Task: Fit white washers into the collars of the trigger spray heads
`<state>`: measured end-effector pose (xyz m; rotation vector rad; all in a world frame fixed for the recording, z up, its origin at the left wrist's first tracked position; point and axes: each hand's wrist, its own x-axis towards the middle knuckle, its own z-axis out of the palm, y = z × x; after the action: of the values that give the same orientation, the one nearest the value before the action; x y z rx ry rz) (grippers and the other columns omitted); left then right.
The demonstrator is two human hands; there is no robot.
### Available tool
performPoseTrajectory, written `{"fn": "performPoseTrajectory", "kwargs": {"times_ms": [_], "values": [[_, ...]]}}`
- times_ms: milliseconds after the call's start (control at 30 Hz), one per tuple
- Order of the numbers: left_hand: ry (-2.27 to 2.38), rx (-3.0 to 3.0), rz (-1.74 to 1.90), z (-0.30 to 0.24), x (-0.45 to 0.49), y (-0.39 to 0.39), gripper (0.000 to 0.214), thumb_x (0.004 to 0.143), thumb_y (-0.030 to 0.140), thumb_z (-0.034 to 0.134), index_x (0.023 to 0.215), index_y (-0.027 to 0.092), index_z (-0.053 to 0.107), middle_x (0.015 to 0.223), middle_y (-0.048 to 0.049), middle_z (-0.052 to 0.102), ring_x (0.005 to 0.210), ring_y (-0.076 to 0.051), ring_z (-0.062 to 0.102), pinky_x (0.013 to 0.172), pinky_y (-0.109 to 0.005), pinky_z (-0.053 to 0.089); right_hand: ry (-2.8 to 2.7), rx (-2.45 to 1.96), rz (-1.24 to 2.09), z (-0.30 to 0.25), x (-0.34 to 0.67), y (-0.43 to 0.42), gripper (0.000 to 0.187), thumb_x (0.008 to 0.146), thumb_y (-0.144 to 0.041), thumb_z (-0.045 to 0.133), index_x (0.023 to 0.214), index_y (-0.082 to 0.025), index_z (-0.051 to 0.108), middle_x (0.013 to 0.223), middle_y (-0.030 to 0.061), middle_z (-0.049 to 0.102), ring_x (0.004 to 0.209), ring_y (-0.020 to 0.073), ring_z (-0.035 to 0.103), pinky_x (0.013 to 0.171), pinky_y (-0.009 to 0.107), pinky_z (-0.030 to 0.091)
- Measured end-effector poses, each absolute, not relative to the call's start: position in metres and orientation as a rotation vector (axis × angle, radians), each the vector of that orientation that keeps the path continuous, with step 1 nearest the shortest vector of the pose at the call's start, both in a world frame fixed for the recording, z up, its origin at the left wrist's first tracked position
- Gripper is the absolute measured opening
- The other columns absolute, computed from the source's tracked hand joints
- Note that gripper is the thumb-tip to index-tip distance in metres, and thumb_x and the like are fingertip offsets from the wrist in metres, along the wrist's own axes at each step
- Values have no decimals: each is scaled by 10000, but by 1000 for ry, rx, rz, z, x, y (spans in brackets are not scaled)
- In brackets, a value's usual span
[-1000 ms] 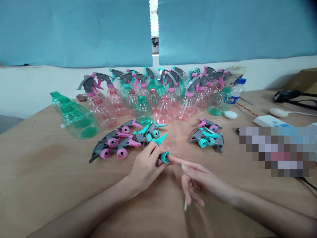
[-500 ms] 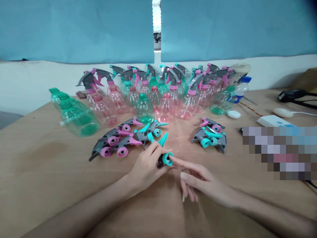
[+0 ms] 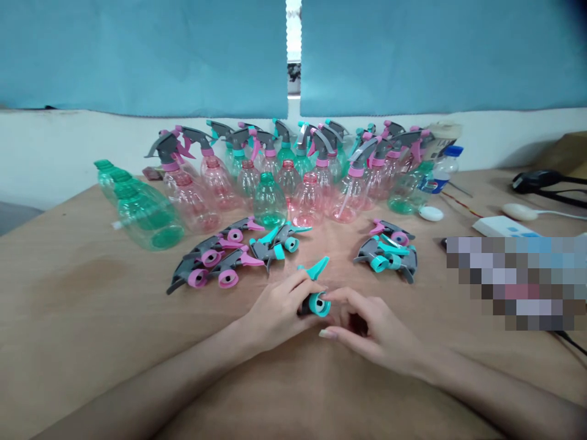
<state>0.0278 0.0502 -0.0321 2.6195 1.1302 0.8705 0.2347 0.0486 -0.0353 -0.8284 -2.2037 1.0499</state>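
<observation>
My left hand (image 3: 279,308) grips a grey and teal spray trigger head (image 3: 315,292) just above the wooden table (image 3: 82,305), its teal collar facing me. My right hand (image 3: 367,327) is curled beside it, fingertips at the teal collar; what it pinches, if anything, is hidden. A pile of pink and teal trigger heads (image 3: 229,256) lies just beyond my left hand. A smaller pile of trigger heads (image 3: 387,253) lies beyond my right hand.
Several pink and green plastic bottles (image 3: 293,177), some capped with triggers, stand in a cluster at the back. Green bottles (image 3: 142,211) lie on their side at the left. A water bottle (image 3: 443,168), a white remote (image 3: 498,227) and cables sit at the right.
My right hand has curled its stretched fingers and closed in on the teal collar. The trigger head moved slightly right and toward me with my left hand.
</observation>
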Motion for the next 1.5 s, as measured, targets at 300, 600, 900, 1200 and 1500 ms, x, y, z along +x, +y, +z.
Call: {"fn": "performPoseTrajectory", "kwargs": {"times_ms": [300, 600, 900, 1200, 1500], "values": [[1140, 2642, 893, -31, 29, 51, 236, 875, 385, 581, 941, 160, 603, 802, -28, 580, 654, -136, 556, 579, -233, 469, -2273, -792, 1027, -35, 233, 46, 391, 882, -345, 574, 1193, -177, 407, 589, -95, 462, 486, 89, 444, 479, 214, 316], [1051, 2760, 857, -30, 31, 50, 246, 874, 389, 580, 884, 143, 569, 787, -20, 567, 633, -126, 536, 548, -222, 431, -2291, -806, 1015, -37, 234, 48, 303, 879, -369, 576, 1072, -184, 432, 571, -100, 440, 473, 85, 414, 469, 208, 276], [917, 2810, 852, -27, 31, 49, 252, 939, 328, 456, 794, 140, 539, 732, -26, 542, 595, -127, 493, 517, -222, 389, -2351, -760, 850, -37, 233, 52, 128, 894, -296, 553, 881, -210, 460, 628, -67, 479, 496, 80, 410, 481, 206, 261], [914, 2832, 845, -31, 31, 51, 416, 961, 471, 347, 818, 136, 547, 733, -34, 555, 595, -133, 501, 515, -230, 395, -2360, -784, 800, -37, 230, 52, 138, 904, -326, 535, 918, -203, 473, 606, -61, 493, 490, 100, 438, 485, 214, 295], [976, 2883, 889, -31, 32, 50, 369, 949, 453, 406, 839, 142, 572, 747, -33, 585, 617, -140, 542, 536, -240, 409, -2310, -786, 842, -43, 231, 47, 206, 914, -325, 537, 1082, -217, 487, 645, -56, 557, 526, 105, 501, 527, 211, 353]]}}
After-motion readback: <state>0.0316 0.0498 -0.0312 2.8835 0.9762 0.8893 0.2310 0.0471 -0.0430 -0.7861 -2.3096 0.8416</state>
